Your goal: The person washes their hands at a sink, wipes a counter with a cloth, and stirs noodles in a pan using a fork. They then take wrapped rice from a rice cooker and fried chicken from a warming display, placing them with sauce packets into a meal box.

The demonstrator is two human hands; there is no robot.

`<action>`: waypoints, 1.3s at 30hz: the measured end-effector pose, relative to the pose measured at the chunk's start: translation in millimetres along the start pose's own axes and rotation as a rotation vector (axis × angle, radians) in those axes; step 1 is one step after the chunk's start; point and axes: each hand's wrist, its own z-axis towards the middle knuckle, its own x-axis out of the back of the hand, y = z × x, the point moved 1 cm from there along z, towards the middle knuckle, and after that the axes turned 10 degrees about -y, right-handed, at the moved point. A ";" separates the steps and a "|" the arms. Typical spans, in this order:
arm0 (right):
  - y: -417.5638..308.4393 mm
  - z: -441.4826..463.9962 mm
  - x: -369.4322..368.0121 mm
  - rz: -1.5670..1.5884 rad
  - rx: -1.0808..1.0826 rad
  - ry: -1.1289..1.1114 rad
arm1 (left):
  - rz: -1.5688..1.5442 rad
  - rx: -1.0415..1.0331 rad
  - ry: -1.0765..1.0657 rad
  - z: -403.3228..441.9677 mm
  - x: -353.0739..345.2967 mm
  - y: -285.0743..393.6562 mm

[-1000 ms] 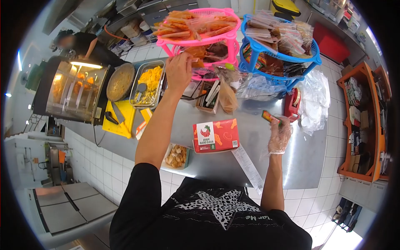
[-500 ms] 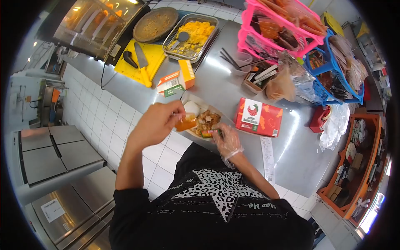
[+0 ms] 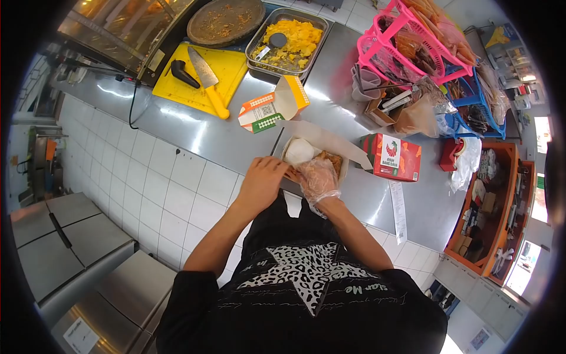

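Note:
A paper-lined food box [image 3: 344, 180] sits near the counter's front edge. It holds a round white mound of rice [image 3: 299, 151] and browned chopped food [image 3: 331, 159]. My bare left hand [image 3: 262, 180] is at the box's near left side, its fingers bent together, their tips partly covered. In a clear plastic glove, my right hand [image 3: 318, 180] reaches down into the box over the browned food, fingers curled. Whatever lies between the fingers of either hand is hidden. The liner paper [image 3: 324, 138] stands up along the far side.
Beyond the box stands an open orange-and-white carton [image 3: 274, 109]; a red carton [image 3: 392, 156] is to the right, above a receipt [image 3: 398, 212]. A knife [image 3: 206, 76] rests on the yellow board [image 3: 168, 88]. Further back are a tray of yellow food [image 3: 287, 71] and a pink basket [image 3: 407, 47].
The orange-brown packet from my left hand is out of sight. Both hands have come together low over the box. The liner paper now rises higher, and the camera view has shifted.

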 end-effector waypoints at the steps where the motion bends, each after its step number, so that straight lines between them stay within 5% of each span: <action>1: -2.9 0.1 -4.4 -0.060 -0.051 -0.077 | -0.074 0.057 0.009 -7.2 6.9 -2.7; 7: -20.2 13.5 1.3 -0.050 -0.020 -0.064 | -0.229 0.173 0.117 -24.5 15.1 -13.0; 10: -38.2 26.4 -1.7 -0.081 -0.277 -0.287 | -0.307 0.189 0.170 -23.7 8.1 -15.2; 14: -25.0 36.9 9.0 -0.136 -0.119 -0.177 | -0.393 0.286 0.216 -34.7 8.5 -20.3; 26: -48.2 72.2 10.2 -0.401 -0.066 -0.652 | -0.492 0.682 0.415 -129.1 3.2 -30.7; 29: -57.0 70.0 24.9 -0.465 0.008 -0.605 | -0.547 0.846 0.469 -173.7 -4.3 -37.5; 33: -97.3 106.0 25.2 -0.307 -0.094 -0.216 | -0.520 0.951 0.575 -229.4 -16.7 -63.0; 36: -153.9 143.6 -29.1 -0.091 0.235 -0.120 | -0.690 1.086 0.515 -263.6 -15.1 -91.9; 38: -214.7 165.8 -79.4 -0.036 0.441 -0.266 | -0.781 1.098 0.516 -287.7 -5.2 -117.4; 39: -255.4 175.5 -98.1 -0.258 0.527 -0.442 | -0.832 1.074 0.562 -303.7 1.0 -131.2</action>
